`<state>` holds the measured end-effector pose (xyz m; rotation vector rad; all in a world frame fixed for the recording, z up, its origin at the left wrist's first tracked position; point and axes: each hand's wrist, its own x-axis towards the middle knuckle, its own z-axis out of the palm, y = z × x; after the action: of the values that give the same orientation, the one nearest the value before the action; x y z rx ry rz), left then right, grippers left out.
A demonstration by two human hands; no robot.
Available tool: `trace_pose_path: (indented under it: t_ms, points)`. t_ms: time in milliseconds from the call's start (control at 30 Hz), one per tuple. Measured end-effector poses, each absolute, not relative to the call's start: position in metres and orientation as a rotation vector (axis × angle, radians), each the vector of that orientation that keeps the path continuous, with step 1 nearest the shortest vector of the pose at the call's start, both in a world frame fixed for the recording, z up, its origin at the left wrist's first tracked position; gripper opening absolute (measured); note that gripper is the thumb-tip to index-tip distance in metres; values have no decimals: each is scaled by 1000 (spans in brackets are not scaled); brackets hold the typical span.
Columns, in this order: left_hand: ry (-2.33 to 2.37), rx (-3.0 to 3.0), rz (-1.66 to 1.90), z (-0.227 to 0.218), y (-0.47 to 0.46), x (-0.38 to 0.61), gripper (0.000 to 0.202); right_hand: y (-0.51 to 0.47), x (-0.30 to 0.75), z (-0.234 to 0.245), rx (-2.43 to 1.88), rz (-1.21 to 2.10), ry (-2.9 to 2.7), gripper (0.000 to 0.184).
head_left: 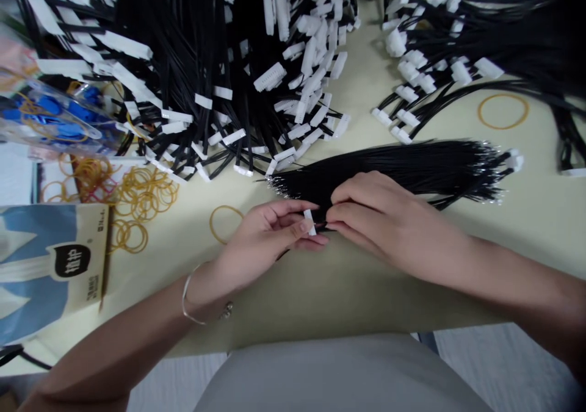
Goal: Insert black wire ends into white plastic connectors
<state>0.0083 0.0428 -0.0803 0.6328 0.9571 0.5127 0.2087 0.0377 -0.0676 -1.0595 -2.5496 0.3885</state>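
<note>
Bright, even, diffuse overhead light. Faint soft shadows on table [361, 290]. Mild glare on clear plastic bag [50, 119]. Wire bundle [412, 165] crushed to near-featureless black. Wide-angle bending at edges; dark blurred upper-right corner.

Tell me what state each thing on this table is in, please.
left hand: closed, pinching the white connector
right hand: closed, pinching a black wire at the connector
loose wire bundle: lying flat on the table
connector-fitted wires: heaped in piles
rubber bands: scattered loose
paper packet: lying flat
</note>
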Motion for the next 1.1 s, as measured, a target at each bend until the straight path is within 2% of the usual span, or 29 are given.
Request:
trace_pose_path:
  t_ms: [300,533,1100]
  points:
    - [945,615,518,-80,42,8,21,32,209,-57,-1289,210,-2478,16]
    - [918,532,518,-77,46,8,22,28,208,-58,-1122,453,-2524,16]
    - [880,573,497,-80,46,6,21,23,195,-73,-1114,448,-2451,18]
